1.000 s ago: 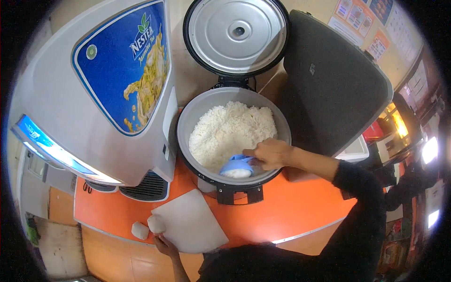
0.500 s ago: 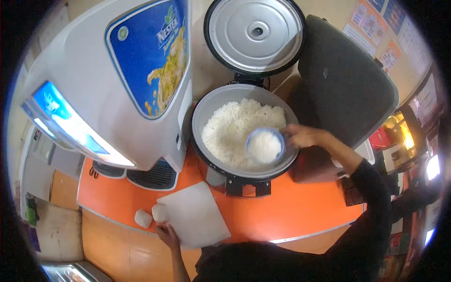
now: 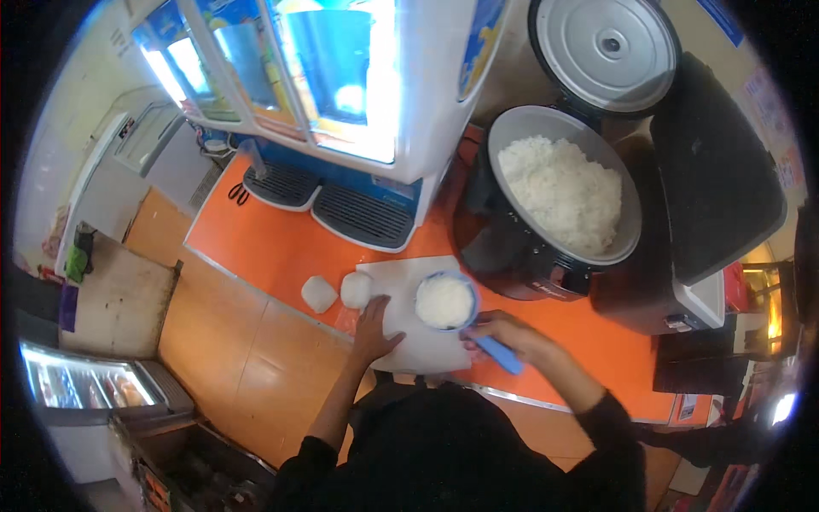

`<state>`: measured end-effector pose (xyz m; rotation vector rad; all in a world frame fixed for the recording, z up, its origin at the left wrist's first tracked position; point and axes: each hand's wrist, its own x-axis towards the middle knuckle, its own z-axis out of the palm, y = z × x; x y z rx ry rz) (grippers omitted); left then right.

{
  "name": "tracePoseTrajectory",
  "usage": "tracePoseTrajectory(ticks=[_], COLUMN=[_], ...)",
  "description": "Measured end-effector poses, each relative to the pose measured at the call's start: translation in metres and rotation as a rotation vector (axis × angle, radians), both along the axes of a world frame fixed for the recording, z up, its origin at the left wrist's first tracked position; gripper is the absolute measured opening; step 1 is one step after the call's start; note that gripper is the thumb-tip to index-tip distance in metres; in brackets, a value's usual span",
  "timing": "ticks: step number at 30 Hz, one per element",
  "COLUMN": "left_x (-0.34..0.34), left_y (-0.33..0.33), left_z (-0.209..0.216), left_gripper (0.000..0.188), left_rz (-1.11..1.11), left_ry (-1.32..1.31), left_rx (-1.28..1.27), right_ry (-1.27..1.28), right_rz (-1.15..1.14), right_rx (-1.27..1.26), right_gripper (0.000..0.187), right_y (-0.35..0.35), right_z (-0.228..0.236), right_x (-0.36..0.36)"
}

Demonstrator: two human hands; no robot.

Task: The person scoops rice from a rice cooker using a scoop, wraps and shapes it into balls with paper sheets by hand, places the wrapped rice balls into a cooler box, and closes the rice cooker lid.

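My right hand (image 3: 503, 340) grips the blue handle of a measuring-cup-like scoop (image 3: 501, 355), whose round bowl is filled with white rice (image 3: 444, 303). The scoop is over a stack of white paper sheets (image 3: 414, 340) on the orange counter. On the left part of the paper rests my left hand (image 3: 375, 333), its thumb apart from the fingers and nothing held. Just beyond those fingertips is a rounded white wrapped bundle (image 3: 357, 290); a second wrapped bundle (image 3: 320, 294) sits to its left. Back right, a large rice cooker (image 3: 636, 218) stands uncovered with rice inside.
A drink dispenser (image 3: 435, 111) with lit panels and black drip trays (image 3: 363, 215) stands at the back of the orange counter (image 3: 264, 252). Scissors (image 3: 239, 194) lie left of the trays. The cooker's raised lid (image 3: 607, 51) and a dark, open-lidded box (image 3: 712, 171) are on the right.
My right hand has brought the rice-filled scoop from inside the cooker to above the paper. My left hand has moved onto the paper's left part. The view has swung left.
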<state>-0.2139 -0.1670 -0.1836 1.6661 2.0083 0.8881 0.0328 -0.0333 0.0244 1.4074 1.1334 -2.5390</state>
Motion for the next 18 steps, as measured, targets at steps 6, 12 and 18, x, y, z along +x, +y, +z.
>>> tracePoseTrajectory(ticks=[6,12,18], left_x=[-0.015,-0.027,-0.024], left_y=[-0.004,-0.004,0.002], left_z=[0.006,-0.004,0.003], left_gripper=[0.114,0.133,0.136], left_rz=[0.027,-0.028,-0.092], left_ry=[-0.010,0.027,0.122], left_rx=[-0.100,-0.136,-0.287], right_ry=[-0.382,-0.861,-0.630], right_rz=[0.166,0.375,0.374], right_rx=[0.431,1.543,1.797], right_gripper=[0.017,0.054,0.070], right_y=[-0.003,-0.039,-0.074], right_z=[-0.187,-0.158,-0.163], right_x=[-0.041,-0.081,-0.081])
